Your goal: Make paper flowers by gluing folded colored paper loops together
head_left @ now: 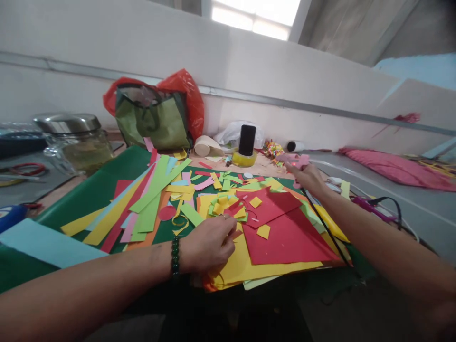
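My left hand [213, 241], with a dark green bead bracelet [175, 256], is closed at the edge of a small paper flower [228, 207] of yellow, green and red loops. Its fingertips are partly hidden behind the hand. Farther off to the right, my right hand [307, 176] grips a pink hot glue gun [302, 160] with a red light. A black cord [326, 223] hangs from the gun. Beneath the flower lie red paper sheets [285, 237] and yellow sheets [245, 256], with small yellow squares [263, 232] on top.
Many coloured paper strips [153, 194] cover the green mat [85, 194] on the left. A glass jar [80, 147] and a green bag [151, 118] stand behind. A phone [247, 139] leans upright at a yellow tape roll [244, 159]. A purple device [374, 209] with cables lies right.
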A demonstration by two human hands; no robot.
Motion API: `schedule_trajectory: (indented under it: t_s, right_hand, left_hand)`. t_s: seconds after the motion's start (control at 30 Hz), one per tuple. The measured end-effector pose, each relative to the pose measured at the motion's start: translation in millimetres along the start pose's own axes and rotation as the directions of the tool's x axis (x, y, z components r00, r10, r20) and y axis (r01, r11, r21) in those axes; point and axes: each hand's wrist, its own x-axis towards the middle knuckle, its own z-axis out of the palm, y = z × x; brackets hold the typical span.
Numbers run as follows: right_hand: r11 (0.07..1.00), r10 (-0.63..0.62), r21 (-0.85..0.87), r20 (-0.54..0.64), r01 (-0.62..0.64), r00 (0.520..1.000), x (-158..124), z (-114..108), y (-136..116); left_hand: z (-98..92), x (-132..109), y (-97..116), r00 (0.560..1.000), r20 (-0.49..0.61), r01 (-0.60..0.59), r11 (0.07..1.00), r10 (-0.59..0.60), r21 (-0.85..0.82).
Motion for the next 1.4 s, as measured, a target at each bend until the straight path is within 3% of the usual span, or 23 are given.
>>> schedule_trajectory:
  t_s: [0.17,0.3,0.37,0.43,0.53,0.63,0.67,0.7,0.77,0.83,0.93,1.03,1.13,1.27,1.4]
  right_hand:
    - [0.989,0.021,-0.150,0.174,0.005,0.985,12,17,22]
    - [0.981,0.009,-0.191,0.249,0.040,0.968,13,17,27]
    - [0.982,-0.061,-0.158,0.256,0.104,0.965,13,15,31]
    - [0.969,-0.214,-0.069,0.239,0.236,0.947,12,9,38]
    - [0.908,-0.393,-0.072,0.190,0.412,0.900,-1,-4,41]
    - [0.889,-0.357,-0.249,0.152,0.386,0.922,-35,-21,26]
    - [0.894,-0.358,-0.228,0.154,0.386,0.921,-51,-25,16]
    - [0.890,-0.419,-0.117,0.172,0.441,0.891,-68,-28,4]
    - [0.848,-0.525,0.225,0.247,0.479,0.814,-102,-28,-24]
    - [0.790,-0.554,0.494,0.321,0.363,0.768,-128,-22,-51]
    - [0.705,-0.541,0.703,0.442,0.099,0.715,-147,-3,-81]
    - [0.635,-0.520,0.770,0.488,-0.065,0.701,-148,15,-95]
    - [0.581,-0.516,0.809,0.453,-0.092,0.727,-147,23,-99]
    - [0.586,-0.534,0.811,0.391,-0.006,0.750,-145,21,-101]
    - [0.640,-0.575,0.748,0.317,0.173,0.755,-138,12,-102]
  left_hand:
    - [1.8,0,-5,0.999,-0.033,-0.030,0.998,0.028,-0.063]
    - [0.5,1,-8,0.989,-0.135,-0.088,0.969,0.058,-0.231]
    - [-2.1,2,-9,0.973,-0.224,-0.124,0.941,0.053,-0.314]
    - [-5.8,2,-10,0.953,-0.303,-0.140,0.908,0.016,-0.394]
    - [-11.2,3,-10,0.945,-0.311,-0.107,0.798,-0.104,-0.593]
    - [-14.0,4,-7,0.954,-0.222,-0.060,0.596,-0.203,-0.801]
    - [-14.2,4,-6,0.956,-0.198,-0.055,0.530,-0.218,-0.846]
    - [-14.0,5,-5,0.957,-0.183,-0.055,0.475,-0.227,-0.878]
    - [-13.1,5,-3,0.956,-0.170,-0.063,0.398,-0.238,-0.915]
    - [-11.7,5,-3,0.952,-0.182,-0.083,0.361,-0.248,-0.929]
    - [-9.8,6,-5,0.938,-0.233,-0.139,0.338,-0.255,-0.931]
    - [-8.8,6,-8,0.930,-0.269,-0.181,0.323,-0.252,-0.929]
    - [-9.0,6,-10,0.916,-0.286,-0.187,0.330,-0.282,-0.925]
    - [-11.2,7,-11,0.910,-0.296,-0.194,0.334,-0.289,-0.922]
    - [-13.1,7,-12,0.901,-0.331,-0.206,0.395,-0.281,-0.895]
